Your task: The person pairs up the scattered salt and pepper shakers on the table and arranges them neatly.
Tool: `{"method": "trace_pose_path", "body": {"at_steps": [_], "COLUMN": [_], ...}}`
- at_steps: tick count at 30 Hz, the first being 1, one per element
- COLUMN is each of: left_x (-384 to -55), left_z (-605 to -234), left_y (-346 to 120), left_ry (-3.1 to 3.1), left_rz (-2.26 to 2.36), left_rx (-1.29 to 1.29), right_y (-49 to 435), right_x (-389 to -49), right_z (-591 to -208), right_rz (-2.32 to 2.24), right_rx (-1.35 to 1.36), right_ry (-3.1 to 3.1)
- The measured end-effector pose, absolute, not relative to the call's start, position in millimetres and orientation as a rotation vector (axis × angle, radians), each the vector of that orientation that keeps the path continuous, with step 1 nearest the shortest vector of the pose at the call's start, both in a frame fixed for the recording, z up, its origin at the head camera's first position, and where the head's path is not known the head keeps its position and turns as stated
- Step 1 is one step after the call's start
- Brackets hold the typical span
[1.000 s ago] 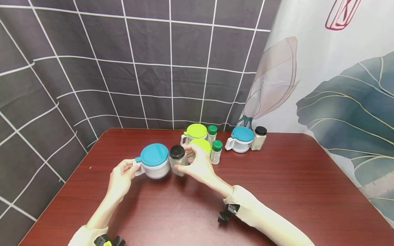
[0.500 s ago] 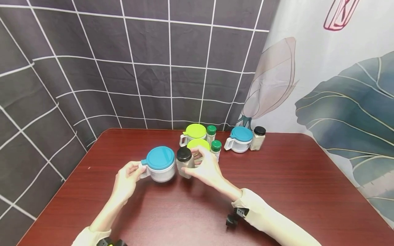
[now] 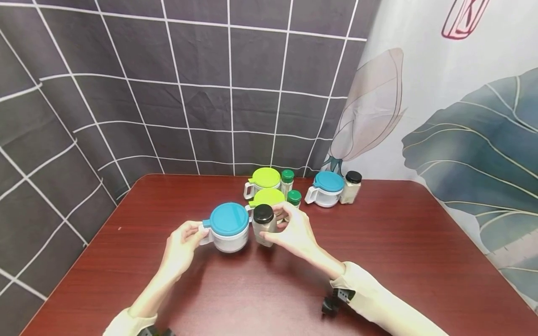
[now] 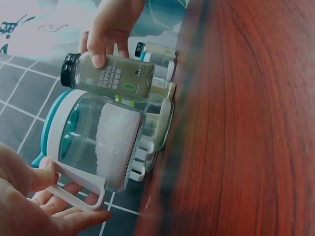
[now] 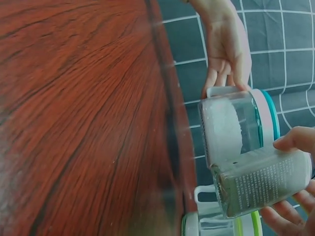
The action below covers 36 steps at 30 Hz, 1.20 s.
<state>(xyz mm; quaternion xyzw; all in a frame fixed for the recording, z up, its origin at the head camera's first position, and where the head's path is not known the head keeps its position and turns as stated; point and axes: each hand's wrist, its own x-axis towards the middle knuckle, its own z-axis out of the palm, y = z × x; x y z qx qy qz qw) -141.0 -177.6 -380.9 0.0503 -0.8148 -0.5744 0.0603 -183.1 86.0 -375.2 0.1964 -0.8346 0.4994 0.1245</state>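
Observation:
My left hand (image 3: 180, 247) pinches the white handle of a clear seasoning jar (image 3: 230, 242) with a blue lid. White grains partly fill this jar (image 4: 118, 142) in the left wrist view. Beside it, my right hand (image 3: 299, 233) grips a black-capped pepper bottle (image 3: 260, 228), thumb on one side and fingers on the other. Its label (image 4: 113, 78) reads "Black Pepper". Both containers are upright, side by side, and appear slightly above the table. In the right wrist view the pepper bottle (image 5: 261, 182) covers part of the jar (image 5: 221, 128).
Behind the right hand stand two lime-lidded jars (image 3: 266, 177) and two green-capped shakers (image 3: 287, 176). Farther right are another blue-lidded jar (image 3: 328, 186) and a black-capped bottle (image 3: 350, 189). A dark gridded curtain (image 3: 201, 107) hangs behind the reddish-brown table (image 3: 235, 298).
Both hands have moved right and a little toward the person, carrying the blue-lidded jar and the pepper bottle together. Both grips stay the same; the other containers have not moved.

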Motion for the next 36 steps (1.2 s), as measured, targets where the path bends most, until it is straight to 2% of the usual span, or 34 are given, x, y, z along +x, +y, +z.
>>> {"method": "trace_pose_path", "body": {"at_steps": [36], "left_x": [-148], "left_z": [-387], "left_y": [-134], "left_ry": [-2.420], "left_rz": [-1.870], "left_rx": [0.085], "right_y": [142], "right_x": [-178], "right_z": [-382], "right_rz": [1.513], "right_rx": [0.552], "right_ry": [-2.413]}}
